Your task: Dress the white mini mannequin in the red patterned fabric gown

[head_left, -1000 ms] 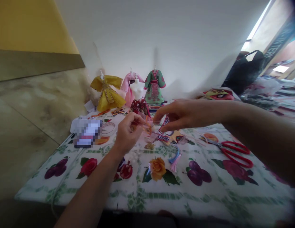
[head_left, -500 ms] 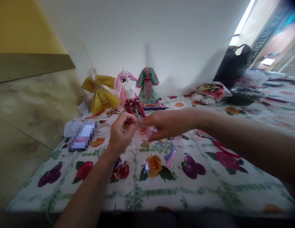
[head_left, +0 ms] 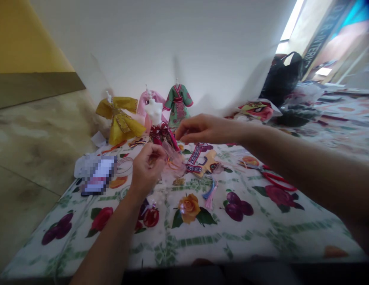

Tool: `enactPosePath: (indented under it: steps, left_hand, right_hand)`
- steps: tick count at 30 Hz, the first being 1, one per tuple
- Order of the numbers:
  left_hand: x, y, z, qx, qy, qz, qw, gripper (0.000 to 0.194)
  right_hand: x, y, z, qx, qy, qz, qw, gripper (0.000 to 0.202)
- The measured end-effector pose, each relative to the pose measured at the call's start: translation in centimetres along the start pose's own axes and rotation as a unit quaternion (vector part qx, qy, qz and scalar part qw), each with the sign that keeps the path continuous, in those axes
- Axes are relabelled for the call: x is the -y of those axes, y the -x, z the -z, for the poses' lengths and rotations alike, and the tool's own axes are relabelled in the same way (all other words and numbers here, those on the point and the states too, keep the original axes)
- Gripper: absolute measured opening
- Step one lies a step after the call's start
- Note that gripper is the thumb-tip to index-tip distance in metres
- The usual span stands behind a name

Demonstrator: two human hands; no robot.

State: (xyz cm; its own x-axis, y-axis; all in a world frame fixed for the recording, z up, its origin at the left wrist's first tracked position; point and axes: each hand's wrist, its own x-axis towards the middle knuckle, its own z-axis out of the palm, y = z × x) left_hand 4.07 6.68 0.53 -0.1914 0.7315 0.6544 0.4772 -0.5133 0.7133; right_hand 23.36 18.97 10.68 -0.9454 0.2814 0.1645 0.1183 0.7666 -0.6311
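My left hand (head_left: 149, 165) is closed in a pinch on a piece of sheer pink fabric (head_left: 174, 162), which spreads out to its right. Above and to the right of it, my right hand (head_left: 199, 128) hangs over the table, fingertips pressed together; anything between them is too small to make out. Just behind stands a white doll torso (head_left: 154, 111) in a dark red patterned skirt (head_left: 161, 134). Right of the fabric lie a patterned ribbon (head_left: 197, 154) and a blue and pink tassel (head_left: 211, 194).
Scissors with red handles (head_left: 276, 181) lie on the right under my forearm. At the left sits a phone (head_left: 99, 176) beside a clear ring (head_left: 125, 165). Dolls in a yellow dress (head_left: 121, 120) and a green robe (head_left: 177, 101) stand against the wall. A black bag (head_left: 282, 77) is at the back right.
My right hand has risen up and away from the pink fabric, uncovering the ribbon. My left hand keeps its pinch. The view has turned slightly to the right.
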Motion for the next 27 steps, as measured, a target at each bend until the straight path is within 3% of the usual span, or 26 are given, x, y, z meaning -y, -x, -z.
enactPosePath:
  steps: [5, 10, 18, 27]
  left_hand:
    - [-0.2, 0.0, 0.0, 0.003, 0.001, 0.008, 1.0, 0.011]
    - [-0.1, 0.1, 0.0, 0.0, -0.015, 0.003, 1.0, 0.007]
    - [0.1, 0.1, 0.1, 0.011, -0.008, 0.003, 1.0, 0.013]
    - [-0.2, 0.0, -0.1, 0.015, -0.013, -0.002, 1.0, 0.016]
  right_hand:
    - [-2.2, -1.0, -2.4, 0.099, -0.166, -0.052, 0.98, 0.022]
    - [-3.0, -2.0, -3.4, 0.129, -0.25, -0.053, 0.958, 0.01]
    - [-3.0, -2.5, -2.4, 0.093, -0.211, -0.024, 0.973, 0.007]
    - [-0.4, -2.0, -0.7, 0.051, -0.105, -0.01, 0.993, 0.006]
